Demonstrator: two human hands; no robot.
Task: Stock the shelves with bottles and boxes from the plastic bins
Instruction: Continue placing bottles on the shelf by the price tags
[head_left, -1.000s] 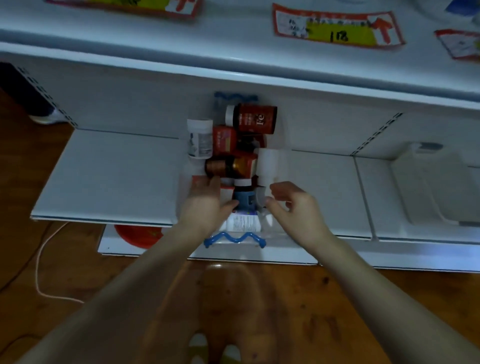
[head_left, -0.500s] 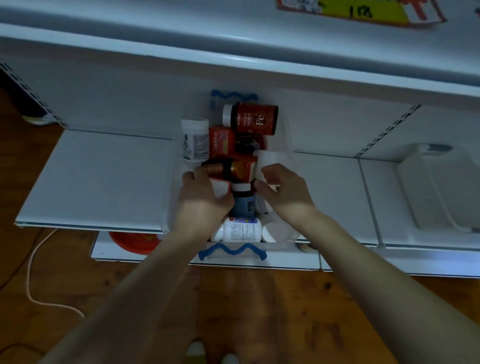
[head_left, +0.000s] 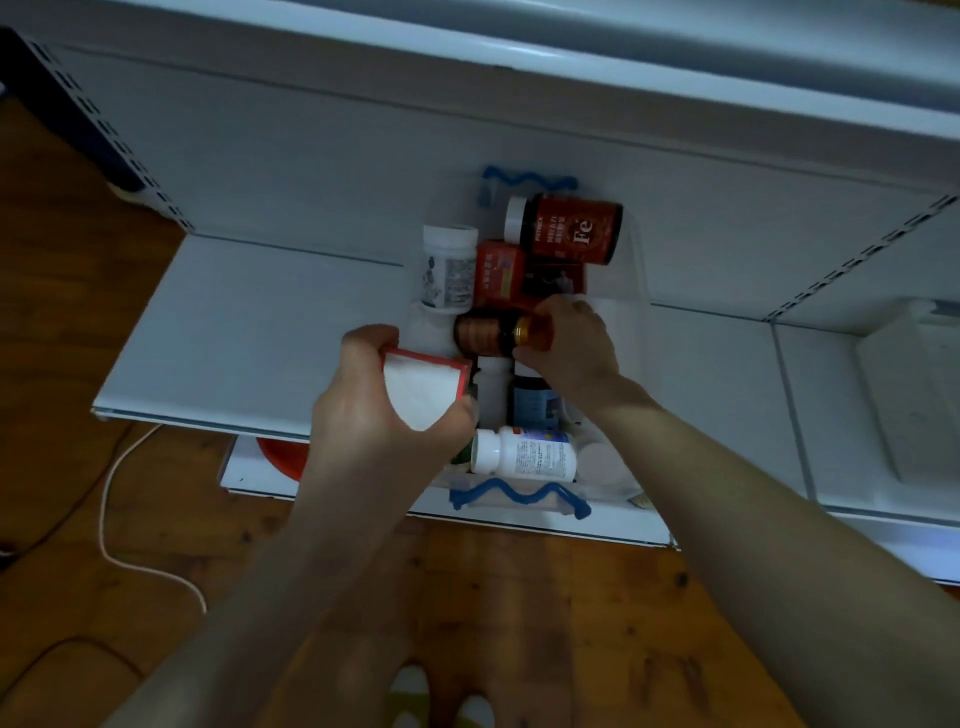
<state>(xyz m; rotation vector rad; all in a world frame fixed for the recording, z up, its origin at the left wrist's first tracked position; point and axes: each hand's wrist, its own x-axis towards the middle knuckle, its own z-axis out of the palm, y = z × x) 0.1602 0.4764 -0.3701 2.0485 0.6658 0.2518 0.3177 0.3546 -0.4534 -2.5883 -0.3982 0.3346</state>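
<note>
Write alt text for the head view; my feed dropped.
Over a clear plastic bin of bottles and boxes on a white shelf, the left hand grips a red-edged white box at the bin's left side, while the right hand curls its fingers around the cap end of a brown bottle lying in the bin.

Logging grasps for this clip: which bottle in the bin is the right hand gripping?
The brown gold-capped bottle lying sideways: the right hand curls round its cap end. The red Fe bottle and the nearest white bottle are not in its grip.
</note>
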